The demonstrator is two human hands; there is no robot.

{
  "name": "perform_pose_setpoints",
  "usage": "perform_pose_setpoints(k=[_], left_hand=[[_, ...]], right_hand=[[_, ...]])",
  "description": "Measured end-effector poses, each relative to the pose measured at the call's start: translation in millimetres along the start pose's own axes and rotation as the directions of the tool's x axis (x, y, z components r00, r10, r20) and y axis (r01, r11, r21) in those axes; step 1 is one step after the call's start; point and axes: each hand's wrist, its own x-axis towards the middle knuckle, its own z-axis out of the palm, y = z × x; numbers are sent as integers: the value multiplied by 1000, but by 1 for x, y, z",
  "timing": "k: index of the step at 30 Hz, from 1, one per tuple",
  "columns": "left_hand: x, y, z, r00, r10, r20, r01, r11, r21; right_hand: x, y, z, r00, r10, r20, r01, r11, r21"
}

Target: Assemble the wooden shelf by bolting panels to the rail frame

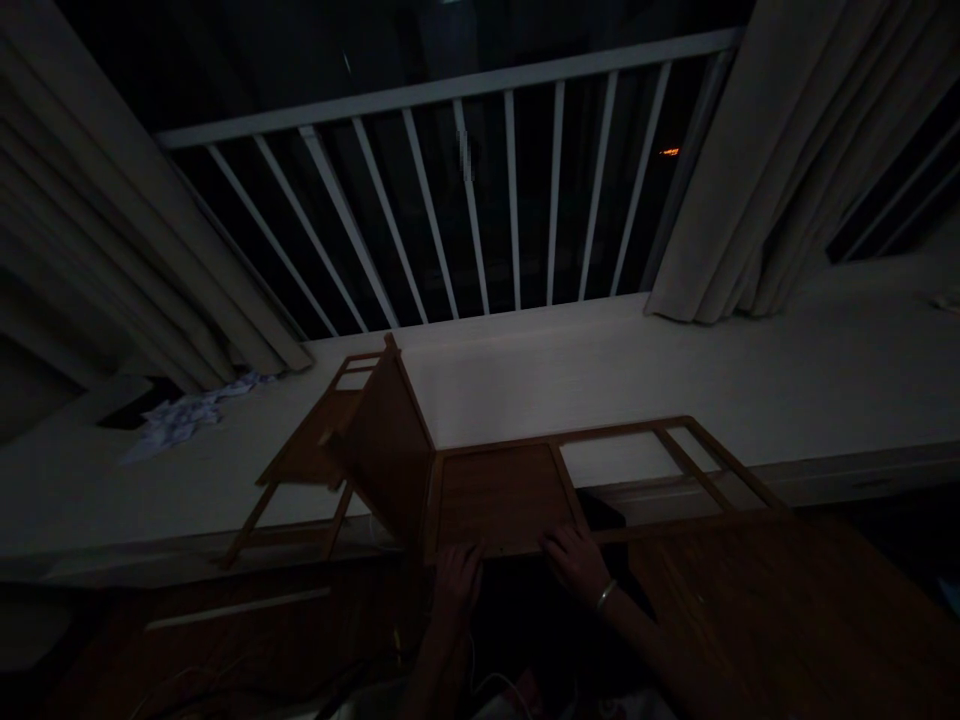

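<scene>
A wooden frame piece with a solid panel (495, 495) lies in front of me, its open legs or rails reaching to the right. My left hand (459, 572) holds its near edge close to the left corner. Farther right along the same edge, my right hand (576, 560) curls its fingers over the wood; a bracelet is on that wrist. At the left end an upright wooden panel (394, 440) meets the flat one. Dim light hides the thumbs and the underside.
Behind the upright panel stands another wooden frame part (315, 440). A pale ledge (510, 390) runs below the white railing (461, 95), with curtains (720, 200) on both sides. Crumpled cloth (184, 420) lies at left. A thin pale strip (240, 607) and cables are on the floor.
</scene>
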Motion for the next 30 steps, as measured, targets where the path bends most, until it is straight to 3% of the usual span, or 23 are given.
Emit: perform_pose_setpoints(k=[4, 20, 30], left_hand=[[0, 1, 0, 999, -24, 43, 24, 1000, 16], [-4, -2, 6, 1000, -1, 13, 0, 998, 64], [-3, -5, 3, 996, 29, 87, -33, 998, 46]], right_hand=[[-1, 0, 0, 1000, 11, 7, -11, 1000, 8], [2, -2, -5, 1000, 22, -5, -22, 1000, -17], [8, -4, -16, 999, 10, 43, -9, 999, -42]])
